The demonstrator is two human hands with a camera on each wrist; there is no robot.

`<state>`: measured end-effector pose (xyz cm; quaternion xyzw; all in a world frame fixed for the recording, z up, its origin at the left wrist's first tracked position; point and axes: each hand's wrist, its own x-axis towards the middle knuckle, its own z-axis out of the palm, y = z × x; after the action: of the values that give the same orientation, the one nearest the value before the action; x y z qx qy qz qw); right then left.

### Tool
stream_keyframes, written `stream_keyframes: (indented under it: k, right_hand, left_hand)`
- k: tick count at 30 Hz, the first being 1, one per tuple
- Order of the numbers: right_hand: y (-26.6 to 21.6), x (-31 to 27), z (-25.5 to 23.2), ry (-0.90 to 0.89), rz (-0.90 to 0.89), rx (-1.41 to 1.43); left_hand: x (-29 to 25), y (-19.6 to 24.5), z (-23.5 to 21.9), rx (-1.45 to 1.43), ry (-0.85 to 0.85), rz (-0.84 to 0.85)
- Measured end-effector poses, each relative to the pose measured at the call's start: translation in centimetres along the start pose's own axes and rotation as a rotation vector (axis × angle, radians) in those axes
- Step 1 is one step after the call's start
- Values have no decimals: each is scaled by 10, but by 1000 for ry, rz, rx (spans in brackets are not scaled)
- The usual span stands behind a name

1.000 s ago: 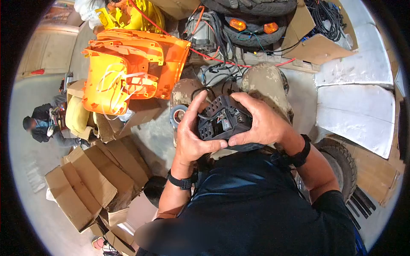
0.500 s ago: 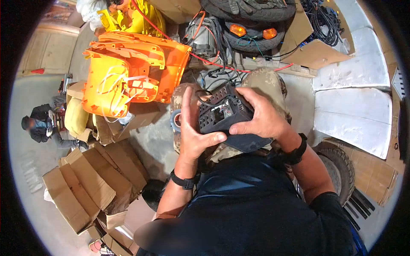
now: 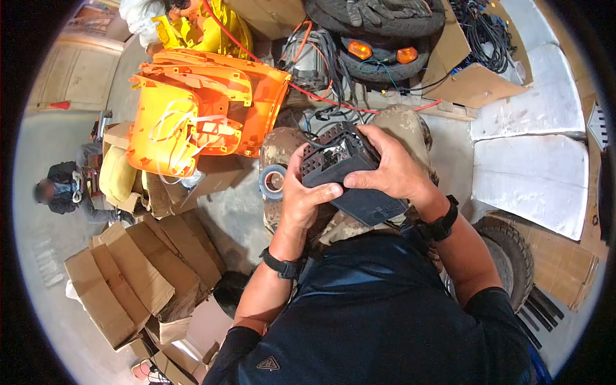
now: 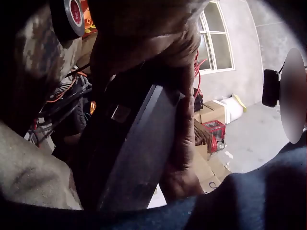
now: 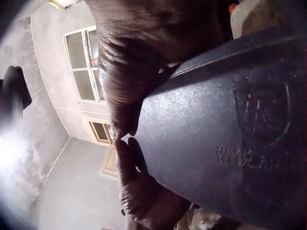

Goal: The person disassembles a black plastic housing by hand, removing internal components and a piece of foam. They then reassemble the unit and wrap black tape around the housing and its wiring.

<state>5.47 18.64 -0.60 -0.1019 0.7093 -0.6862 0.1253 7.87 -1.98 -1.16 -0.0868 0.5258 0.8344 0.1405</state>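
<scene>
Both hands grip a black plastic box point(image 3: 353, 176) above the lap. The left hand point(image 3: 307, 192) holds its left side, thumb along the near edge; the right hand point(image 3: 393, 168) holds the upper right side, thumb on the near face. Small white connectors and wires point(image 3: 336, 154) show in the box's open top, beside a perforated grid. In the left wrist view the box point(image 4: 139, 148) lies in shadow under the left hand point(image 4: 148, 43). The right wrist view shows raised lettering on the smooth face point(image 5: 216, 120) and the right hand point(image 5: 144, 52) against its edge.
A roll of tape point(image 3: 273, 181) rests on the left thigh. Orange panels point(image 3: 167, 122) stand at the left, above flattened cardboard point(image 3: 138, 276). Tyres point(image 3: 385, 64), cables and an open carton point(image 3: 481, 86) lie ahead. Another person point(image 3: 64, 186) is at the far left.
The box has tilted, so more of its smooth near face shows and less of its inside. Both hands still hold it; the left fingers, earlier stretched upward, are now closer around its side.
</scene>
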Motion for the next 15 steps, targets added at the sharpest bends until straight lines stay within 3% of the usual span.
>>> stream_keyframes:
  k: [7,11,15]
  right_hand:
    - [8,2,-2,-70,95,110]
    - [-1,-2,-3,-96,71,75]
    - [-8,-5,-15,-135,61,221]
  left_hand:
    - [6,-1,3,17,29,59]
    - [4,-2,3,48,14,89]
    - [-2,-1,8,141,-22,108]
